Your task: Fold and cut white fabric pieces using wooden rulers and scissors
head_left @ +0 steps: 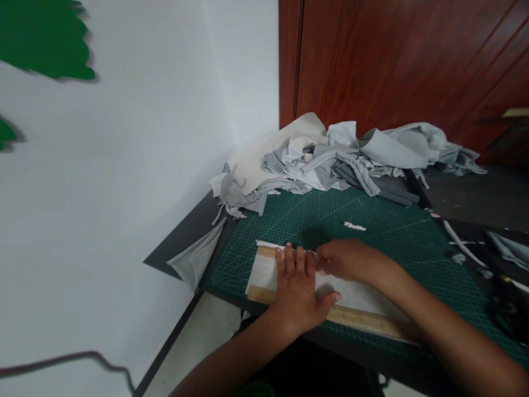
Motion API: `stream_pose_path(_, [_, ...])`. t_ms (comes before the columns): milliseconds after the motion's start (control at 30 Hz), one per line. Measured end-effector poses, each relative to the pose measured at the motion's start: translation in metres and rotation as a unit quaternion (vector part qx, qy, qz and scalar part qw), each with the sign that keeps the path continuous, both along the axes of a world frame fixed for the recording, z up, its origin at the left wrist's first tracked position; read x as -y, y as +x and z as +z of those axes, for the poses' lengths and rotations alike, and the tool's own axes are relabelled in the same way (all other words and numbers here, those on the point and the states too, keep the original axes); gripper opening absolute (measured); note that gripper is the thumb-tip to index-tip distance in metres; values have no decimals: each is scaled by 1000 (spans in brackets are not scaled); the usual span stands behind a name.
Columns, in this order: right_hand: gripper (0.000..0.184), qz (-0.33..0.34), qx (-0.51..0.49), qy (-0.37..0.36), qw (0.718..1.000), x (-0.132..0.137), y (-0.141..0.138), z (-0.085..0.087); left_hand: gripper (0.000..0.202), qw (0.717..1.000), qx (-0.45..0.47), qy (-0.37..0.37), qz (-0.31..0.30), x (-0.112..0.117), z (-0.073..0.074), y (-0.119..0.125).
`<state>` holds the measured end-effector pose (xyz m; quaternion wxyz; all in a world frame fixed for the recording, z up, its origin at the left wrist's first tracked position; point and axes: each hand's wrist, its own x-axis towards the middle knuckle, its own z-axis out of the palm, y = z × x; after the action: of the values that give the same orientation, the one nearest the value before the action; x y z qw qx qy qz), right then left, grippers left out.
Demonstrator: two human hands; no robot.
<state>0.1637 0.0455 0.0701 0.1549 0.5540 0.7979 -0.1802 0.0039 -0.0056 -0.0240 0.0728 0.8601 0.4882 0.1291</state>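
Lower centre of frame: left hand (298, 286) lies flat, fingers spread wide, pressing a white fabric piece (262, 273) onto the green cutting mat (372, 215). Right hand (347, 259) is just right of it, touching, fingers curled narrow at the fabric's far edge. Cannot tell whether it grips a tool or only cloth. A wooden strip (363, 320) runs along the fabric's near edge, by the bench (182, 237) front. Pile of grey and white scraps (326, 157) at upper centre, well apart. Small white scrap (354, 226) lies just beyond the hands. A grey piece (198, 259) hangs off the bench at centre left.

Risks, as I judge them: the fabric sits near the bench front, so a slip of the flat hand could drag the cloth off the strip and skew the edge. The fingertips of both hands are bunched together, so any blade there could nick them.
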Motion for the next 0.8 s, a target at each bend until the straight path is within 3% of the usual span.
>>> stream_pose_path(67, [23, 5, -8, 20, 1000, -1, 0, -1, 97, 1000, 0, -7, -2, 0, 1, 0])
stream_pose_path(167, [25, 35, -98, 55, 993, -6, 0, 0, 99, 1000, -3, -14, -4, 0, 1, 0])
stream_pose_path(300, [26, 54, -160, 31, 985, -9, -1, -1, 101, 1000, -2, -21, -2, -1, 2, -1])
stream_pose_path(567, [13, -42, -23, -34, 998, -24, 48, -5, 100, 1000, -17, 0, -5, -6, 3, -2])
stream_pose_path(633, [30, -62, 23, -52, 996, -29, 57, -1, 98, 1000, -22, 9, -1, -8, 1, -1])
stream_pose_path(800, [48, -74, 84, -121, 986, -39, 57, 5, 87, 999, -20, 28, -13, -12, -2, -1])
